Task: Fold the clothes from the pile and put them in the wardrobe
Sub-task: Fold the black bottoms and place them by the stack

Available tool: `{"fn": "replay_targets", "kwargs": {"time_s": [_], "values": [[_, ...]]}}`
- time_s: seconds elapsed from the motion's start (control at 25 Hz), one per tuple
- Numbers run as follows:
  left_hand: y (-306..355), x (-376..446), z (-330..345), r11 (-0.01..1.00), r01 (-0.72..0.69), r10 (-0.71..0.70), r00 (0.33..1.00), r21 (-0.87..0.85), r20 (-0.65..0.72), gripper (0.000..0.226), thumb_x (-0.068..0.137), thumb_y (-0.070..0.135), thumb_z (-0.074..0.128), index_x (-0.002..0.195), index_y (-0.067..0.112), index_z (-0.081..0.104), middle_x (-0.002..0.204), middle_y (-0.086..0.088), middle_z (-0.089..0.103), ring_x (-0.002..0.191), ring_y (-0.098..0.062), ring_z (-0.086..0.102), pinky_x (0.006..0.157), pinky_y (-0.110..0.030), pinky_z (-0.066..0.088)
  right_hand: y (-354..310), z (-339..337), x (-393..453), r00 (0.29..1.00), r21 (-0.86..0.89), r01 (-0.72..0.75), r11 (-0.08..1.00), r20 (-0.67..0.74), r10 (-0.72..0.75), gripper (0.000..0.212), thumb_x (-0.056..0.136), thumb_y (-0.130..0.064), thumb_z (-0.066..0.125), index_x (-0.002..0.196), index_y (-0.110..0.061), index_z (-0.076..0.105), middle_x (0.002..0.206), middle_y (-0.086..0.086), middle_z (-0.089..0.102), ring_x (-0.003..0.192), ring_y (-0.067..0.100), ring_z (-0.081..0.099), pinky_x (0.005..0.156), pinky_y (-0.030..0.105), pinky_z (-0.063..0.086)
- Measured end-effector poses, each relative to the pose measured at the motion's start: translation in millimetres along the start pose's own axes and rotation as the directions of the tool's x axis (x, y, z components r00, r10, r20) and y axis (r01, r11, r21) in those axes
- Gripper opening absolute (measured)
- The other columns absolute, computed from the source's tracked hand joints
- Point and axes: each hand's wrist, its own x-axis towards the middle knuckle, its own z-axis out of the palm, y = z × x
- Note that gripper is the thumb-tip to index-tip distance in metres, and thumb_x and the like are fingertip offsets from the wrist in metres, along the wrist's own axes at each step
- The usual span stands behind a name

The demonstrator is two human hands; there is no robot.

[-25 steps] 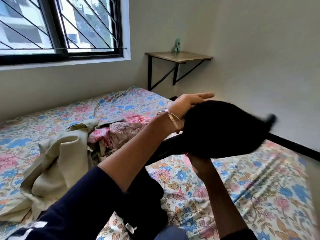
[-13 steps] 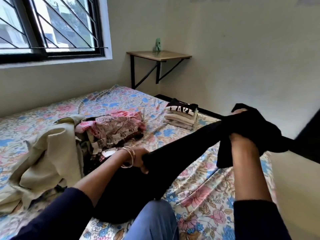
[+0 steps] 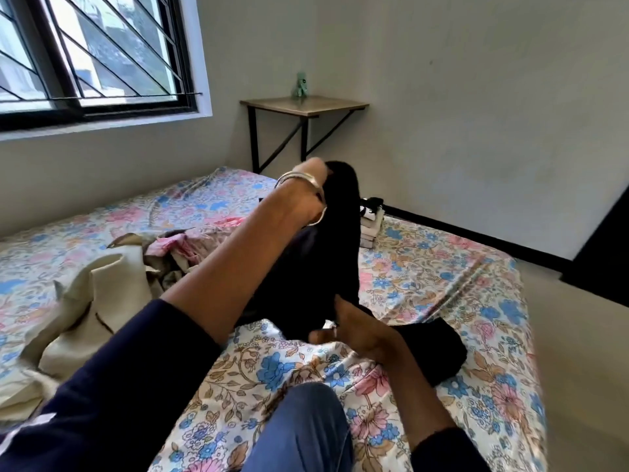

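Bare bedsheet [image 3: 442,284] lies right of the clothes pile [image 3: 112,281]; folded stack [image 3: 371,226] behind.

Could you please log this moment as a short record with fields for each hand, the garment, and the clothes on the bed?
left hand: raised, grips upper end of black garment
right hand: holds garment's lower part, near the bed
unfolded pile: left, on the bed
folded stack: far side of the bed

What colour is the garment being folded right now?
Black: the black garment, seen in the head view.
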Motion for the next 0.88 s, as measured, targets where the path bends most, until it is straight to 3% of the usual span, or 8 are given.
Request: {"fn": "replay_targets", "kwargs": {"time_s": [0.12, 0.28, 0.36, 0.44, 0.52, 0.68, 0.76, 0.88], "values": [[54.8, -22.1, 23.1, 0.835, 0.094, -0.025, 0.991, -0.542, 0.133, 0.023, 0.093, 0.007, 0.044, 0.074, 0.008, 0.056, 0.050, -0.002, 0.060, 0.062, -0.017, 0.064, 0.048, -0.017, 0.048, -33.8, 10.2, 11.0, 0.887, 0.023, 0.262, 0.965, -0.401, -0.231, 0.050, 0.077, -0.023, 0.078, 0.123, -0.028, 0.060, 0.116, -0.013, 0.069, 0.113, 0.007, 0.062, 0.098, 0.030, 0.050], [79.9, -33.6, 30.9, 0.635, 0.104, 0.222, 0.925, -0.766, 0.310, 0.017, 0.093, 0.007, 0.046, 0.081, 0.002, 0.057, 0.059, -0.007, 0.062, 0.049, -0.017, 0.061, 0.051, -0.022, 0.054, -92.6, -36.5, -30.8, 0.720, 0.406, 0.610, 0.680, -0.643, -0.262, 0.041, 0.044, -0.027, 0.091, 0.080, -0.018, 0.072, 0.070, -0.003, 0.069, 0.062, 0.013, 0.067, 0.059, 0.025, 0.055], [64.6, -21.9, 32.1, 0.848, 0.082, 0.166, 0.897, -0.524, 0.409, 0.013, 0.095, 0.013, 0.052, 0.090, 0.006, 0.062, 0.076, -0.008, 0.066, 0.060, -0.016, 0.065, 0.058, -0.024, 0.056, -130.6, -67.5, -59.8, 0.595, 0.406, 0.762, 0.505, -0.746, -0.298, 0.034, 0.033, -0.026, 0.088, 0.060, -0.017, 0.069, 0.056, -0.003, 0.062, 0.051, 0.011, 0.061, 0.056, 0.020, 0.053], [41.4, -15.2, 43.6, 0.989, -0.070, 0.020, 0.936, 0.131, 0.352, 0.018, 0.093, 0.029, 0.059, 0.094, 0.011, 0.061, 0.081, -0.007, 0.063, 0.059, -0.016, 0.063, 0.048, -0.019, 0.047, -158.7, -90.2, -79.0, 0.465, 0.258, 0.793, 0.551, -0.842, -0.274, 0.017, 0.053, -0.006, 0.075, 0.066, -0.008, 0.063, 0.054, 0.003, 0.061, 0.050, 0.018, 0.062, 0.056, 0.028, 0.056], [14.1, -8.7, 59.1, 0.740, -0.193, 0.099, 0.979, 0.645, 0.179, 0.034, 0.087, 0.043, 0.065, 0.089, 0.009, 0.062, 0.077, -0.005, 0.059, 0.064, -0.026, 0.058, 0.050, -0.021, 0.039, -170.0, -109.4, -79.5, 0.404, 0.119, 0.613, 0.781, -0.897, -0.181, 0.013, 0.075, 0.011, 0.058, 0.080, 0.000, 0.063, 0.065, 0.014, 0.067, 0.058, 0.030, 0.068, 0.055, 0.041, 0.059], [-11.3, -44.4, 98.7, 0.864, -0.481, 0.352, 0.788, 0.148, 0.505, 0.055, 0.076, 0.038, 0.078, 0.124, 0.019, 0.059, 0.102, 0.002, 0.064, 0.085, -0.014, 0.064, 0.082, -0.027, 0.050, -164.5, -119.3, -76.9, 0.588, -0.003, 0.074, 0.997, -0.808, -0.046, 0.021, 0.070, 0.007, 0.071, 0.090, 0.009, 0.065, 0.090, 0.033, 0.065, 0.083, 0.051, 0.066, 0.070, 0.063, 0.056], [-16.7, -62.1, 118.0, 0.803, -0.563, 0.333, 0.694, 0.194, 0.638, 0.087, 0.068, 0.041, 0.083, 0.141, 0.022, 0.041, 0.121, 0.000, 0.059, 0.106, -0.014, 0.060, 0.095, -0.030, 0.048, -160.7, -112.8, -82.3, 0.649, -0.109, -0.147, 0.983, -0.761, 0.012, 0.022, 0.068, 0.002, 0.078, 0.087, 0.004, 0.068, 0.092, 0.030, 0.069, 0.082, 0.044, 0.069, 0.074, 0.063, 0.055], [-33.8, -60.7, 127.6, 0.777, -0.565, 0.343, 0.750, 0.279, 0.565, 0.093, 0.050, 0.045, 0.083, 0.134, 0.022, 0.047, 0.117, 0.000, 0.063, 0.107, -0.016, 0.061, 0.092, -0.032, 0.051, -159.7, -109.4, -91.1, 0.664, -0.121, -0.230, 0.966, -0.745, 0.065, 0.035, 0.070, -0.012, 0.085, 0.096, -0.001, 0.064, 0.091, 0.023, 0.070, 0.077, 0.037, 0.071, 0.069, 0.055, 0.058]]}}
